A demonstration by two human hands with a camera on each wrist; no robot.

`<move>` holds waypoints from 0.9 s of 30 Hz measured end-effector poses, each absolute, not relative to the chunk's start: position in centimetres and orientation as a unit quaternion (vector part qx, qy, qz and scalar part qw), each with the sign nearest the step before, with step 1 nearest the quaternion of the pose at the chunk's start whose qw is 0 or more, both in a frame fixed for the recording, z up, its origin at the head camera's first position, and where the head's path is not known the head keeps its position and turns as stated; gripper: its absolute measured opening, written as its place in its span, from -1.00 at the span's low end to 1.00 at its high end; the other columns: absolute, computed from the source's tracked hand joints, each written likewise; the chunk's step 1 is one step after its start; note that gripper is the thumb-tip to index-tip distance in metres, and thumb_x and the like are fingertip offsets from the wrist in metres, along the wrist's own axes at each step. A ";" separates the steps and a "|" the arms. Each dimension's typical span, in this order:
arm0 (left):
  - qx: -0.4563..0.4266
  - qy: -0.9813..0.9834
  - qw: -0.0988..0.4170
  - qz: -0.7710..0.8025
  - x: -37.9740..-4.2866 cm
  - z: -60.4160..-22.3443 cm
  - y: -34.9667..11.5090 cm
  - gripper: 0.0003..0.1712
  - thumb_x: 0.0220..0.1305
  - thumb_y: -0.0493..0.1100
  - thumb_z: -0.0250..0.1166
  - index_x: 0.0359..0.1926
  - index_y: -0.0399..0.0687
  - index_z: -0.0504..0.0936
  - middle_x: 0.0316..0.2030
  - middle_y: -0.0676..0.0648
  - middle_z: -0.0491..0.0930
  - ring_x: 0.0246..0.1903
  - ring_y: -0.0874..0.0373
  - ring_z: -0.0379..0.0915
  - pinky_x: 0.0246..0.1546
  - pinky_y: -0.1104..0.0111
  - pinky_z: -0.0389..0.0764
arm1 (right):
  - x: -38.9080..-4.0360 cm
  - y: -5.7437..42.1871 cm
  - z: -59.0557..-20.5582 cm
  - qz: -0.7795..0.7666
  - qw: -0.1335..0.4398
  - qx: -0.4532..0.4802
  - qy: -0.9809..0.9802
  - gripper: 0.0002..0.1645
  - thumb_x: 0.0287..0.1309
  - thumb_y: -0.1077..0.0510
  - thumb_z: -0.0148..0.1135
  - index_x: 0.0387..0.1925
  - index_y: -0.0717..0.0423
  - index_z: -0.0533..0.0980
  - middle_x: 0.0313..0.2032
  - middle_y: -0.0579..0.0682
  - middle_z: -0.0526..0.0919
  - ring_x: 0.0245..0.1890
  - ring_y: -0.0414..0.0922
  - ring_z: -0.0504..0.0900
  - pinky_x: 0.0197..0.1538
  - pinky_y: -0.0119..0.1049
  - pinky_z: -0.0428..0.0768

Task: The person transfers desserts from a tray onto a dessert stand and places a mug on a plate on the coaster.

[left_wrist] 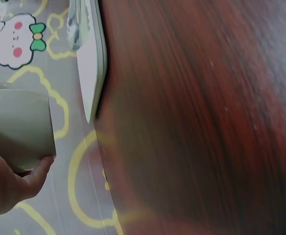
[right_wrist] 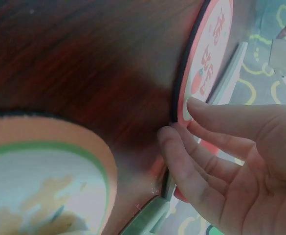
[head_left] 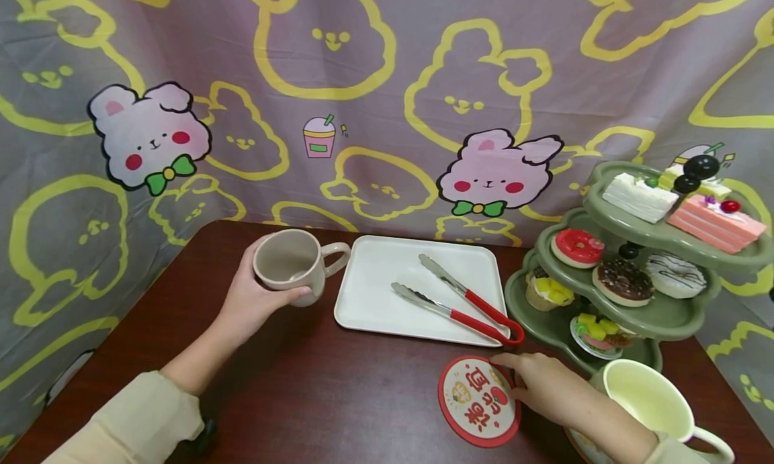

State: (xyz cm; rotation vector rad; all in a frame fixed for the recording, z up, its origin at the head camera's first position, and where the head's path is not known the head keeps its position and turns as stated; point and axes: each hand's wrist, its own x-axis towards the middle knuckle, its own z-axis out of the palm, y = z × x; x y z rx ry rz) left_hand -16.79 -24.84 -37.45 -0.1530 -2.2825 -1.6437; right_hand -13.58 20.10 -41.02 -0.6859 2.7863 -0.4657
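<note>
My left hand (head_left: 256,293) grips a grey-beige mug (head_left: 289,259) round its body, its handle pointing right. In the left wrist view the mug (left_wrist: 18,127) shows against the curtain, off the table. Down at the right, my right hand (head_left: 541,387) pinches the edge of a round red-rimmed coaster (head_left: 480,402) printed with red characters. The right wrist view has the thumb on the coaster's (right_wrist: 206,63) face and fingers at its rim; whether it lies fully flat I cannot tell. A pale yellow mug (head_left: 647,400) stands beside my right forearm on another coaster (right_wrist: 50,147), partly hidden.
Behind lies a white tray (head_left: 369,296) with red-handled tongs (head_left: 459,309) resting on it, their handle end over its edge. A green three-tier stand (head_left: 671,316) of cakes, doughnuts and tarts rises at the right. A patterned curtain (head_left: 363,48) hangs behind the dark wooden table (head_left: 338,390).
</note>
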 end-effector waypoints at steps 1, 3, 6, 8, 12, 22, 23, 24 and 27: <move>-0.057 -0.800 0.158 -0.576 -16.7 -37.4 -24.6 0.15 -0.08 -0.42 0.61 0.49 -0.21 0.17 0.30 -0.21 0.35 0.22 0.00 0.28 0.18 0.36 0.31 | -13.6 20.2 -41.0 -0.159 0.114 -0.240 0.951 -0.44 -0.02 0.30 0.55 0.09 0.13 0.64 -0.61 -0.32 0.41 -0.59 -0.39 0.36 -0.51 -0.37 0.39; -0.065 -0.803 0.153 -0.573 -16.6 -37.3 -24.2 0.15 -0.09 -0.41 0.62 0.49 -0.21 0.17 0.31 -0.22 0.36 0.23 -0.03 0.28 0.18 0.35 0.32 | -13.6 20.4 -40.8 -0.161 0.103 -0.256 0.948 -0.45 -0.03 0.29 0.56 0.08 0.14 0.64 -0.60 -0.34 0.41 -0.58 -0.41 0.36 -0.51 -0.37 0.39; -0.077 -0.803 0.154 -0.570 -16.6 -37.3 -23.7 0.14 -0.10 -0.42 0.63 0.48 -0.21 0.20 0.30 -0.22 0.37 0.22 -0.03 0.29 0.17 0.38 0.34 | -13.6 20.7 -40.5 -0.170 0.083 -0.274 0.943 -0.46 -0.03 0.28 0.57 0.06 0.15 0.64 -0.59 -0.36 0.41 -0.57 -0.42 0.36 -0.50 -0.37 0.40; -0.086 -0.803 0.157 -0.568 -16.6 -37.3 -23.5 0.14 -0.12 -0.43 0.63 0.47 -0.22 0.20 0.30 -0.21 0.38 0.21 -0.01 0.30 0.16 0.41 0.34 | -13.7 20.7 -40.1 -0.176 0.074 -0.277 0.942 -0.46 -0.01 0.27 0.56 0.07 0.16 0.63 -0.58 -0.37 0.41 -0.57 -0.42 0.35 -0.49 -0.37 0.41; -0.100 -0.797 0.160 -0.574 -16.7 -37.2 -23.1 0.13 -0.15 -0.45 0.63 0.46 -0.22 0.23 0.29 -0.19 0.39 0.19 0.04 0.30 0.15 0.46 0.35 | -14.0 20.5 -39.3 -0.178 0.056 -0.273 0.944 -0.49 0.04 0.27 0.54 0.07 0.18 0.63 -0.57 -0.36 0.41 -0.57 -0.40 0.33 -0.49 -0.36 0.39; -0.104 -0.792 0.138 -0.586 -16.0 -37.3 -21.7 0.14 -0.19 -0.45 0.64 0.45 -0.20 0.25 0.27 -0.19 0.42 0.19 0.01 0.32 0.17 0.40 0.36 | -14.2 19.6 -38.2 -0.209 0.026 -0.278 0.937 -0.46 0.07 0.32 0.50 0.13 0.20 0.61 -0.54 -0.35 0.47 -0.55 -0.40 0.38 -0.48 -0.37 0.44; -0.104 -0.794 0.135 -0.584 -15.9 -37.3 -21.5 0.15 -0.19 -0.45 0.65 0.44 -0.20 0.26 0.27 -0.19 0.42 0.19 0.01 0.33 0.17 0.39 0.36 | -14.2 19.5 -38.1 -0.213 0.023 -0.276 0.937 -0.45 0.07 0.32 0.50 0.14 0.20 0.60 -0.53 -0.35 0.48 -0.54 -0.40 0.39 -0.47 -0.37 0.46; -0.106 -0.796 0.133 -0.582 -15.8 -37.3 -21.4 0.15 -0.20 -0.44 0.66 0.44 -0.19 0.26 0.27 -0.19 0.42 0.19 0.01 0.33 0.18 0.38 0.36 | -14.1 19.4 -38.0 -0.216 0.020 -0.272 0.937 -0.44 0.07 0.31 0.51 0.15 0.20 0.60 -0.52 -0.35 0.49 -0.53 -0.40 0.41 -0.46 -0.36 0.47; -0.112 -0.797 0.129 -0.579 -15.5 -37.4 -21.0 0.17 -0.22 -0.42 0.68 0.44 -0.18 0.27 0.27 -0.18 0.44 0.19 0.01 0.35 0.18 0.38 0.37 | -14.1 19.3 -37.8 -0.232 0.012 -0.262 0.937 -0.41 0.09 0.30 0.51 0.19 0.21 0.58 -0.47 -0.33 0.55 -0.47 -0.37 0.49 -0.43 -0.35 0.53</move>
